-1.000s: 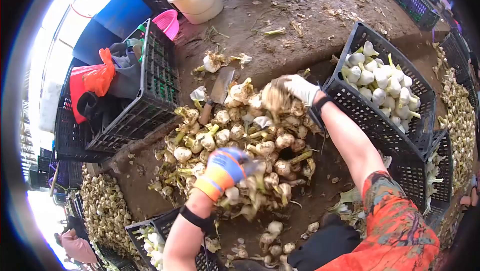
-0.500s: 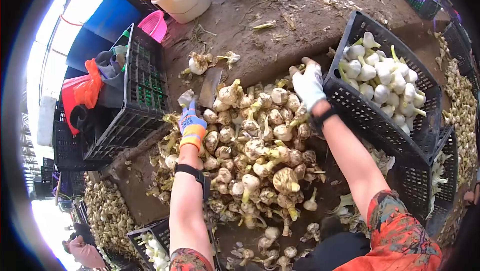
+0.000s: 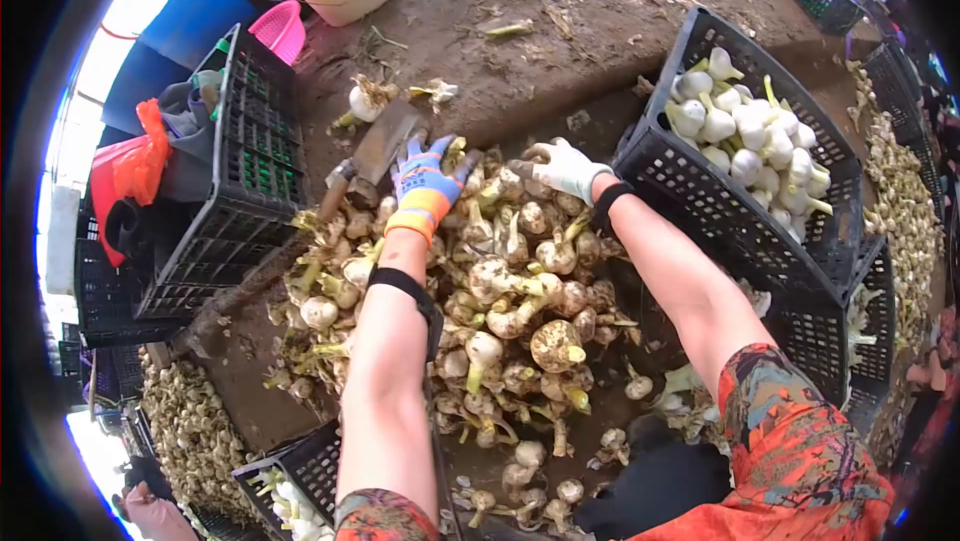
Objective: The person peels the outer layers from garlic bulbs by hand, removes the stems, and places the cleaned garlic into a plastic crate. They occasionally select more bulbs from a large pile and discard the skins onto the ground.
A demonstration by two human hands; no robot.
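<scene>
Both gloved hands at pile's far edge.
Left hand (image 3: 424,181) spread wide on garlic (image 3: 500,291) beside knife (image 3: 375,151); right hand (image 3: 562,167) curled narrow over bulbs; best raked gently, clear of blade.

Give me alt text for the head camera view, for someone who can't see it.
Two gloved hands, the left hand in blue and orange, the right hand in white, reach into the far side of a pile of unpeeled garlic bulbs on dirty ground. A cleaver lies beside the left hand, and a black crate of cleaned white garlic sits right.
</scene>
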